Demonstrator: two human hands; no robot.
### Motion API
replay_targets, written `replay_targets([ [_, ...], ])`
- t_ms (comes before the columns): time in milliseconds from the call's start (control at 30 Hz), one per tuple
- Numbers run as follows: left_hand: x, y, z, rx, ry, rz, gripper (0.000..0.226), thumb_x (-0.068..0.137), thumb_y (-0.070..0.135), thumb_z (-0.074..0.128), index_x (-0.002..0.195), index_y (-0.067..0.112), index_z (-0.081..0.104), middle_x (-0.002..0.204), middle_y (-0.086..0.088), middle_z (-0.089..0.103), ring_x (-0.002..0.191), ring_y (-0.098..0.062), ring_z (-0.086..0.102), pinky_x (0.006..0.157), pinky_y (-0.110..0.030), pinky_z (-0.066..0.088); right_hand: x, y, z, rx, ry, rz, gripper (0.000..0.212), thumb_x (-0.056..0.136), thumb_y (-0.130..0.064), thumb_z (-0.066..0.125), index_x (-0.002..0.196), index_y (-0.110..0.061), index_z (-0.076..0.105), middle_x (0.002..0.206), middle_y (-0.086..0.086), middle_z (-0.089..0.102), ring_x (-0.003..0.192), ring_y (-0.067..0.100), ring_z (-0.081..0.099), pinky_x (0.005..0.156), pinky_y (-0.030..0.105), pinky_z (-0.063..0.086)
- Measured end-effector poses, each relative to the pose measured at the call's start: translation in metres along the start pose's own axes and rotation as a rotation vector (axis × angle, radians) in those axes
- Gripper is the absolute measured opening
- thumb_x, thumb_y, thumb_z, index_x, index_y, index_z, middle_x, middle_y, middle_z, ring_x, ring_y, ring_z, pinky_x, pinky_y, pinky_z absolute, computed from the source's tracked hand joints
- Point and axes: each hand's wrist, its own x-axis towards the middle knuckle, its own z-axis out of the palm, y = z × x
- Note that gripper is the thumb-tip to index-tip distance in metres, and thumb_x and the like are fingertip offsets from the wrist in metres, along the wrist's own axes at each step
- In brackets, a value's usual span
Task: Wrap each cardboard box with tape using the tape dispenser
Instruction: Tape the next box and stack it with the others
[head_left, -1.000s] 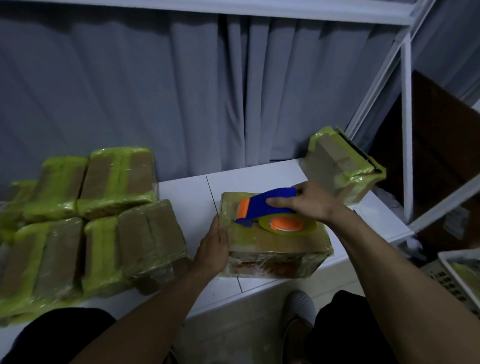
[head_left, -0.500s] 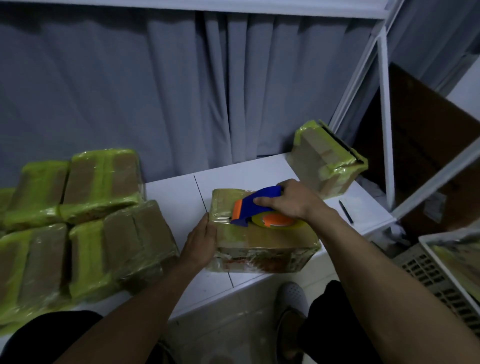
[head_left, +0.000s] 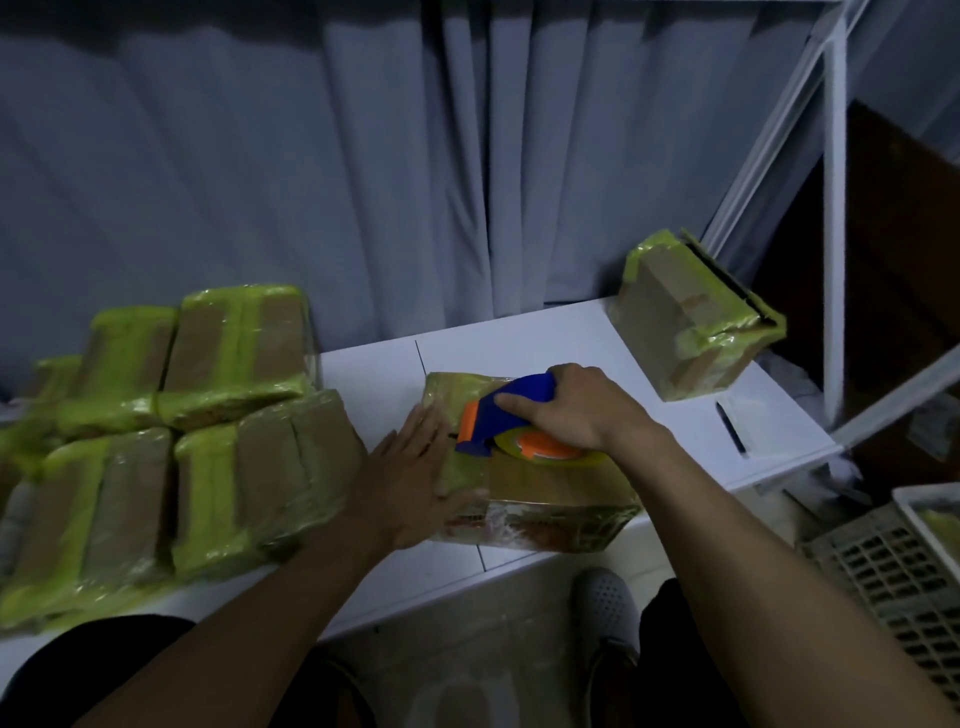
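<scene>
Gripping the blue and orange tape dispenser (head_left: 501, 415) with curled fingers, the right hand (head_left: 576, 410) holds it down on the top of the cardboard box (head_left: 561, 486), which lies flat near the front edge of the white table (head_left: 545, 332). The left hand (head_left: 410, 478) rests with its fingers straight against the box's left side, fingertips reaching over the top edge just beside the dispenser's nose. A pile of taped boxes (head_left: 208, 415), banded in yellow-green tape, sits on the left of the table, near the left wrist. One more taped box (head_left: 691, 322) stands tilted at the table's far right corner, beside a white frame (head_left: 834, 208). A grey curtain (head_left: 311, 182) hangs behind.
</scene>
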Motion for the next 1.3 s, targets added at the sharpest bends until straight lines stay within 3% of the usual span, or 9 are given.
replay_targets([
  [133, 0.001, -0.001, 0.007, 0.096, 0.024, -0.021, 0.13, 0.063, 0.103, 0.026, 0.159, 0.019, -0.002, 0.163, 0.005, -0.016, 0.15, -0.015, -0.018, 0.123, -0.044, 0.007, 0.004, 0.009, -0.009, 0.119, -0.088, -0.009, 0.064, 0.079, -0.078, 0.063, 0.11, -0.021, 0.062, 0.103, -0.001, 0.068, 0.088, 0.016, 0.064, 0.068, 0.031, 0.047],
  [233, 0.001, -0.001, 0.011, 0.131, 0.071, 0.007, 0.127, 0.067, 0.101, 0.024, 0.159, 0.016, 0.001, 0.164, 0.002, -0.011, 0.151, -0.017, -0.015, 0.123, -0.044, 0.01, 0.003, 0.015, -0.011, 0.25, -0.041, 0.033, 0.088, 0.059, -0.089, 0.067, 0.112, -0.019, 0.071, 0.106, -0.001, 0.072, 0.091, 0.018, 0.068, 0.068, 0.031, 0.051],
  [367, 0.0, -0.001, 0.01, 0.127, 0.088, 0.026, 0.123, 0.072, 0.098, 0.025, 0.159, 0.014, 0.005, 0.164, 0.0, -0.004, 0.149, -0.014, -0.012, 0.122, -0.041, 0.011, -0.002, 0.015, -0.006, 0.376, -0.017, 0.021, 0.063, 0.066, -0.079, 0.075, 0.09, -0.021, 0.077, 0.087, -0.004, 0.075, 0.082, 0.016, 0.07, 0.067, 0.034, 0.054],
  [600, 0.002, -0.001, 0.009, 0.123, 0.041, -0.005, 0.125, 0.071, 0.098, 0.03, 0.159, 0.014, 0.003, 0.166, 0.0, -0.003, 0.147, -0.012, -0.015, 0.121, -0.043, 0.008, -0.012, 0.017, -0.012, 0.423, -0.016, 0.002, 0.05, 0.077, -0.065, 0.077, 0.099, -0.02, 0.075, 0.093, -0.003, 0.075, 0.084, 0.013, 0.07, 0.062, 0.024, 0.048],
  [733, 0.001, -0.001, 0.007, 0.181, -0.002, -0.026, 0.126, 0.068, 0.1, 0.021, 0.158, 0.016, -0.006, 0.165, 0.002, -0.012, 0.148, -0.011, -0.018, 0.123, -0.042, 0.005, -0.017, 0.024, -0.023, 0.405, -0.013, 0.029, 0.055, 0.074, -0.067, 0.079, 0.088, -0.013, 0.076, 0.084, 0.003, 0.075, 0.079, 0.018, 0.07, 0.064, 0.029, 0.049],
  [967, 0.0, 0.003, -0.002, 0.177, -0.012, 0.016, 0.136, 0.054, 0.103, -0.007, 0.157, 0.014, -0.01, 0.164, 0.0, -0.02, 0.149, -0.015, -0.021, 0.123, -0.04, 0.005, -0.019, 0.033, -0.027, 0.296, 0.02, 0.061, 0.061, 0.068, -0.073, 0.079, 0.091, -0.016, 0.074, 0.088, 0.001, 0.073, 0.08, 0.016, 0.069, 0.067, 0.033, 0.054],
  [1067, 0.003, -0.006, -0.004, 0.189, 0.026, 0.049, 0.129, 0.063, 0.101, 0.0, 0.158, 0.014, -0.007, 0.164, -0.001, -0.018, 0.15, -0.02, -0.019, 0.121, -0.042, 0.011, -0.013, 0.022, -0.018, 0.196, 0.008, 0.068, 0.072, 0.06, -0.085, 0.071, 0.094, -0.022, 0.067, 0.09, -0.002, 0.069, 0.083, 0.018, 0.066, 0.066, 0.034, 0.055],
  [1200, 0.013, -0.031, -0.007, 0.28, 0.046, 0.046, 0.108, 0.081, 0.088, 0.012, 0.159, 0.013, 0.01, 0.166, -0.007, -0.003, 0.152, -0.028, -0.01, 0.118, -0.054, 0.022, -0.007, 0.002, -0.01, 0.122, 0.004, 0.067, 0.074, 0.068, -0.084, 0.068, 0.108, -0.022, 0.059, 0.1, -0.002, 0.063, 0.091, 0.022, 0.062, 0.069, 0.033, 0.05],
  [1300, 0.022, -0.04, -0.008, 0.368, 0.009, 0.015, 0.112, 0.081, 0.086, 0.031, 0.157, 0.016, -0.013, 0.165, -0.005, -0.016, 0.147, -0.026, -0.028, 0.121, -0.054, 0.005, -0.003, -0.006, -0.007, 0.139, 0.009, 0.074, 0.074, 0.071, -0.082, 0.068, 0.113, -0.022, 0.055, 0.101, -0.003, 0.061, 0.092, 0.021, 0.061, 0.071, 0.033, 0.051],
])
